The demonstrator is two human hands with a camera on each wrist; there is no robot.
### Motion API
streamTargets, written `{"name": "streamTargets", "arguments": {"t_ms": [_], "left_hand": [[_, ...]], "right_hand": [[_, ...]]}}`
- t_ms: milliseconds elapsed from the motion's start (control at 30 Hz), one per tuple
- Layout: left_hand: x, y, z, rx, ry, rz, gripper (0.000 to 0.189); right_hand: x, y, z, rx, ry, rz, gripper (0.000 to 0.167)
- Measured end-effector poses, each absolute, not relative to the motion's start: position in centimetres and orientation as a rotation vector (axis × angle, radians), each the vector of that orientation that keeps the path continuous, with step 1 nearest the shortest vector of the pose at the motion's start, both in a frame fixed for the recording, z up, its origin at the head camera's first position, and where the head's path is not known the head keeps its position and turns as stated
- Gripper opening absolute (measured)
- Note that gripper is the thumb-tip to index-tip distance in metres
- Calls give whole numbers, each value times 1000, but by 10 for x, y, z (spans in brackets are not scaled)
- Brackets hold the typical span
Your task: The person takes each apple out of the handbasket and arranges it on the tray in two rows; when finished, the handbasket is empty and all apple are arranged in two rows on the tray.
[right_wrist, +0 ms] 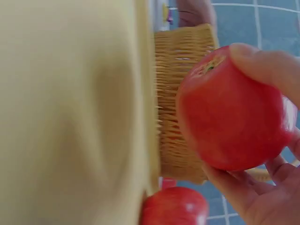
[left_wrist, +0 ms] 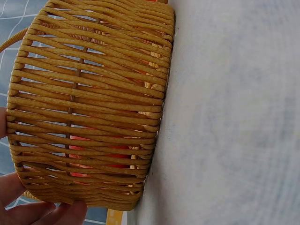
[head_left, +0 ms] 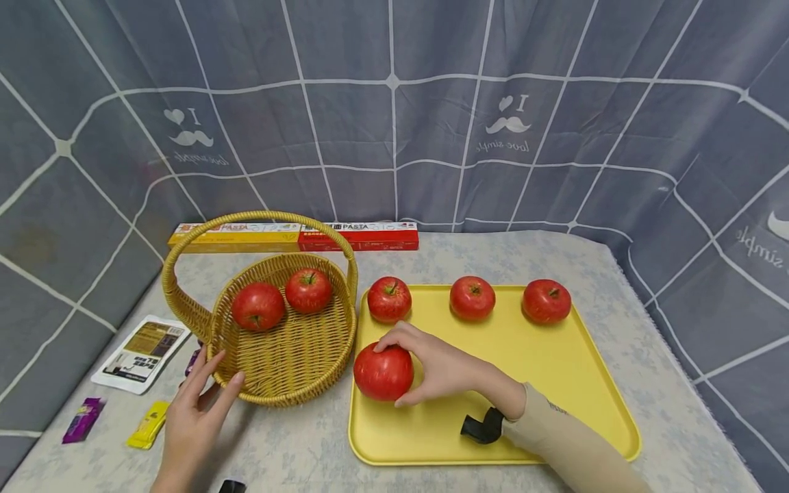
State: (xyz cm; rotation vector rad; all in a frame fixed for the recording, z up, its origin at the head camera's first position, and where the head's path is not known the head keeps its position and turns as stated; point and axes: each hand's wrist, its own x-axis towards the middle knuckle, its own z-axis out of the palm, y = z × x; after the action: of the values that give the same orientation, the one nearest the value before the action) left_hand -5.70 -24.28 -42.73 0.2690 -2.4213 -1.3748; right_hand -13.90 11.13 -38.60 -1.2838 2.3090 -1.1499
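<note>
A red apple [head_left: 383,372] is gripped in my right hand [head_left: 440,366] above the left part of the yellow tray [head_left: 493,445]. In the right wrist view the thumb lies over the held apple [right_wrist: 234,110] and the fingers curve under it, off the tray surface. My left hand [head_left: 196,411] holds the near left side of the wicker basket [head_left: 277,398]. Its fingers [left_wrist: 40,213] bend against the woven wall in the left wrist view. Inside the basket lie two apples, one left [head_left: 259,306] and one right [head_left: 309,290].
Along the tray's far side stand three apples: left [head_left: 390,300], middle [head_left: 472,298] and right [head_left: 546,301]. Yellow [head_left: 237,239] and red [head_left: 360,238] pasta boxes lie behind the basket. Left are a white pouch [head_left: 143,354], a purple packet [head_left: 82,420] and a yellow packet [head_left: 148,425].
</note>
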Motion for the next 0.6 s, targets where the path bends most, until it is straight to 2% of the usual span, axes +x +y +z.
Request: {"name": "streamTargets", "arguments": {"t_ms": [300, 600], "left_hand": [[-58, -241, -426, 266, -2414, -1379, 52], [-57, -241, -424, 264, -2417, -1381, 52]], "right_hand": [[-133, 114, -409, -1402, 2459, -945, 70], [-128, 117, -414, -1465, 2333, -917, 62]]}}
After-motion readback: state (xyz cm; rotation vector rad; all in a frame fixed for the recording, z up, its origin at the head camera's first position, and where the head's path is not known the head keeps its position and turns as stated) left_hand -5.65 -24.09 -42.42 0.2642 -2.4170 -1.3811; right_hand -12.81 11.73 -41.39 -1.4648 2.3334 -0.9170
